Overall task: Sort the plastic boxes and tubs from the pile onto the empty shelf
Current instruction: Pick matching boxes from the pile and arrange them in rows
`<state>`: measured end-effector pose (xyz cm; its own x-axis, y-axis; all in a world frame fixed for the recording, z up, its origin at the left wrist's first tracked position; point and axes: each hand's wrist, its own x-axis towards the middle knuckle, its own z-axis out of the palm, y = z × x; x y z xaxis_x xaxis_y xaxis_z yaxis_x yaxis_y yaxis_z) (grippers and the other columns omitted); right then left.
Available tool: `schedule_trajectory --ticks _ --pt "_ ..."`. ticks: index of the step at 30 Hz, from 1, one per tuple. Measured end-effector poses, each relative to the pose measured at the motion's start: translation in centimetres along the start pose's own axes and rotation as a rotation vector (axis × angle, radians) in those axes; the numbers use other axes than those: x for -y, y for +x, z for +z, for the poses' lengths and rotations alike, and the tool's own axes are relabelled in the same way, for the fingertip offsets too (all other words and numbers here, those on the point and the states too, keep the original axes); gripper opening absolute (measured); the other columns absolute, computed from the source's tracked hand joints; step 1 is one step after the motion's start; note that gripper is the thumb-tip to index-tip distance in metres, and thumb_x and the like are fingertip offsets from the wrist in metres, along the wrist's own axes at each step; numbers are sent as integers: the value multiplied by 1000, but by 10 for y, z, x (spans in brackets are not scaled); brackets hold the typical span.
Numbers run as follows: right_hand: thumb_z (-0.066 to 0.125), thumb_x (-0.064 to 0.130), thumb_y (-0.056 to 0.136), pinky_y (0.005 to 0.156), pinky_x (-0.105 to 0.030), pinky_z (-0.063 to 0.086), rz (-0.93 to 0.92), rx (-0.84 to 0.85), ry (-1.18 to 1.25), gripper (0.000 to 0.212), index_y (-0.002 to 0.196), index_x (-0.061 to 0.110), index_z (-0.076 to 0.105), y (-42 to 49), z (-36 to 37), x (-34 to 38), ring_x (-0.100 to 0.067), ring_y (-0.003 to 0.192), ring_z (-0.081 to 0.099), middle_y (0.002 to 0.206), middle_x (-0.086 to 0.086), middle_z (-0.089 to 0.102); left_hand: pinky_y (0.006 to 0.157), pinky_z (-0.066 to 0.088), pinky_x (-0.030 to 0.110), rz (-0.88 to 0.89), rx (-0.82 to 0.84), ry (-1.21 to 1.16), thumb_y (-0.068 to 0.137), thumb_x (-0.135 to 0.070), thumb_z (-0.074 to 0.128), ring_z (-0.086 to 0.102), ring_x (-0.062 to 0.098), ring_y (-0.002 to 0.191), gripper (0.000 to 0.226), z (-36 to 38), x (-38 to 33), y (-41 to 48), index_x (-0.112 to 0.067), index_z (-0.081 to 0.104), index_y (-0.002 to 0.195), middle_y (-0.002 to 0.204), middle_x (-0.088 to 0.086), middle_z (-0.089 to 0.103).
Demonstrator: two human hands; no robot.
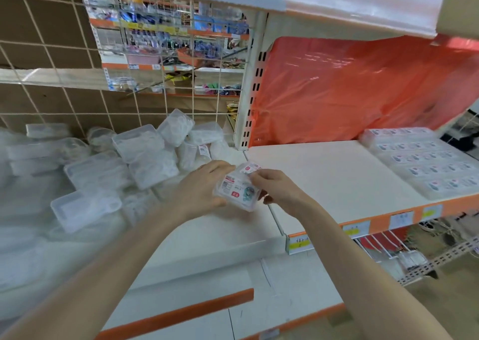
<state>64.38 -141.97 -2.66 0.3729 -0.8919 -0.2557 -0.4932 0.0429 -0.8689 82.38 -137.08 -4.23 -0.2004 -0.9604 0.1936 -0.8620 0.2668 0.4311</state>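
Left grip (204, 184) and right grip (274, 187) both clutch my labelled box (237, 188) right of the pile (116, 158); mid-carry; shelf (324, 174) placement next, I guess.

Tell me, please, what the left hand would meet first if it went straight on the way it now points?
The left hand grips the small clear labelled plastic box; straight on, it would probably meet the right hand pinching its far edge, though depth is unclear.

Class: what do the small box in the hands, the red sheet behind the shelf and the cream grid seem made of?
Box: clear glossy plastic, likely; see-through, shiny walls. Sheet: thin shiny plastic film; creases and glare. Grid: probably painted metal wire; thin straight cream bars.
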Motion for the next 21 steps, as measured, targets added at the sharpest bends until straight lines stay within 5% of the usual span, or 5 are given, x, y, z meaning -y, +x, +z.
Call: schedule_trajectory --ticks 3,7,11,15,21 --pt "50 15 95 53 -21 42 -23 -12 67 19 79 11 59 2 5 5 -14 57 52 74 -5 59 100 28 21 -97 -108 -127 77 -16 70 36 13 129 74 0 4 -4 -18 33 141 145 -1 35" --pt "48 2 91 58 -30 52 97 -1 616 10 87 4 57 1 19 10 -24 65 60 83 -13 61 91 43 33 -328 -200 -374 86 -16 61 52 16 109 62 1 -2 -5 -15 32 141 135 5 43" --pt "45 -4 89 63 -33 55 123 53 866 17 91 5 59 -3 35 8 -23 70 65 87 -13 64 76 44 27 -490 -148 -930 93 -20 53 60 13 97 45 7 -10 -11 -16 38 135 112 -4 60" --pt "54 -1 86 68 -32 49 113 74 726 15 97 8 56 -10 48 2 -19 76 65 88 -7 66 70 46 27 -538 -218 -1023 91 -16 56 62 18 89 33 17 -11 -12 -19 49 123 102 0 65" --pt "62 -9 75 84 -24 46 -292 -203 34 73 138 16 35 -9 32 -27 -21 116 45 133 -4 38 59 43 25 -633 -156 -1053 92 -8 51 54 12 61 20 19 -7 -13 -26 57 100 78 2 61"
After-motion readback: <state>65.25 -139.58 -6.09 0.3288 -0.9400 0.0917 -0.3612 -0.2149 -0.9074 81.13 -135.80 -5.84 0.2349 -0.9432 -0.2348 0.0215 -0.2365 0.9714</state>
